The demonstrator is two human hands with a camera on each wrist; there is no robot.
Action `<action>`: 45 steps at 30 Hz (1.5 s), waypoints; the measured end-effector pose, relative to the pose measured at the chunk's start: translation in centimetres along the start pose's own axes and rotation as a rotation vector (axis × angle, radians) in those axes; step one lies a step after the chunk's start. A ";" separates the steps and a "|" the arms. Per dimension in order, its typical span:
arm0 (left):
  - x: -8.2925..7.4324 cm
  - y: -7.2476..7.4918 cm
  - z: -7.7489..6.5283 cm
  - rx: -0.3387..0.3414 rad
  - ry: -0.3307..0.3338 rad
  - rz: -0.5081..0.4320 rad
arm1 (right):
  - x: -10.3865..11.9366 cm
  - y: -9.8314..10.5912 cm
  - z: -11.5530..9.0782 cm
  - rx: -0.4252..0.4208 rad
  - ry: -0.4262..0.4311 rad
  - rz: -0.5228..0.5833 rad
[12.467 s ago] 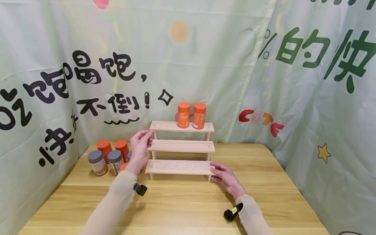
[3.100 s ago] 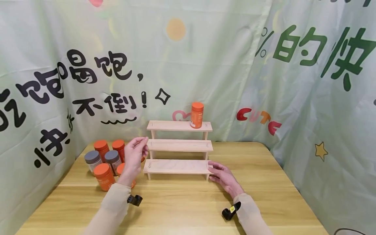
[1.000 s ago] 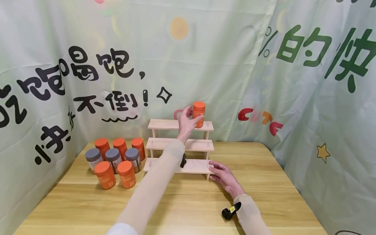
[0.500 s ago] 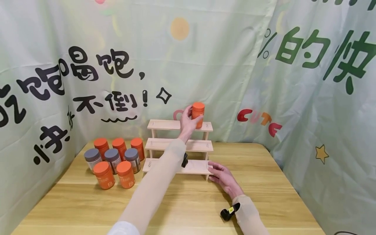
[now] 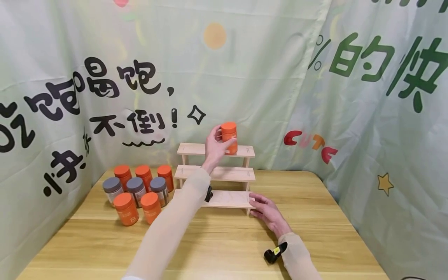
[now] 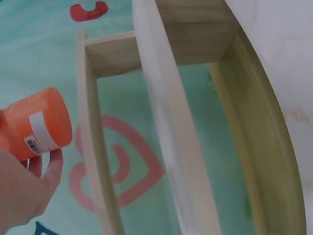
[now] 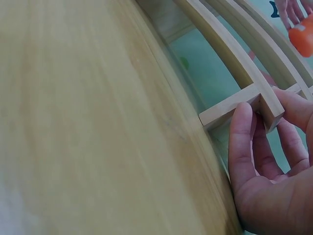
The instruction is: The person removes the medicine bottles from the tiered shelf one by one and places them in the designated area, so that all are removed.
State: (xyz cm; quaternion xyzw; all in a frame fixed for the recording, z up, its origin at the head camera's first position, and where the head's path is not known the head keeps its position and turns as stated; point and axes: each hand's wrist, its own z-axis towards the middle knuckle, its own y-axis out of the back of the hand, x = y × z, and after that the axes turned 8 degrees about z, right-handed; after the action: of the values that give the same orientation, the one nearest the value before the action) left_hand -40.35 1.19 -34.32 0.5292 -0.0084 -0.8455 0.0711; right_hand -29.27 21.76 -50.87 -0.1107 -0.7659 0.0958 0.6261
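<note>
In the head view my left hand reaches to the top tier of a pale three-tier wooden display stand and grips an orange jar with an orange lid. The left wrist view shows this jar held between thumb and fingers, its labelled underside area exposed and a gap between it and the stand's boards. My right hand stays at the right end of the lowest tier. Up close in the right wrist view, thumb and fingers of that hand pinch the board's corner.
On the wooden table, left of the stand, several jars stand in rows: orange ones at the back, grey-lidded ones in the middle, and two orange ones in front. A printed curtain hangs behind.
Earlier two orange jars stood on the top tier; one now stands in the front table row. My left hand has gripped the other and shifted it left. The right hand has kept its place.
</note>
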 end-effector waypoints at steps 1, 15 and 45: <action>-0.1 0.3 -0.2 0.008 0.002 0.007 | 0.0 0.0 0.0 0.001 -0.001 0.001; -1.3 2.4 -2.0 0.108 0.022 -0.001 | -0.5 0.0 -0.4 0.033 -0.011 0.018; -1.5 9.4 -6.2 0.131 0.053 0.006 | 0.2 0.3 -0.1 0.032 -0.009 0.028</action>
State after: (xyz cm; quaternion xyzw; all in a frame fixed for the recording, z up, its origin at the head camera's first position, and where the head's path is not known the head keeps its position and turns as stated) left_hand -33.12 -7.55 -34.86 0.5548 -0.0635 -0.8286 0.0392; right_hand -29.15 22.08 -50.70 -0.1109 -0.7654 0.1174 0.6230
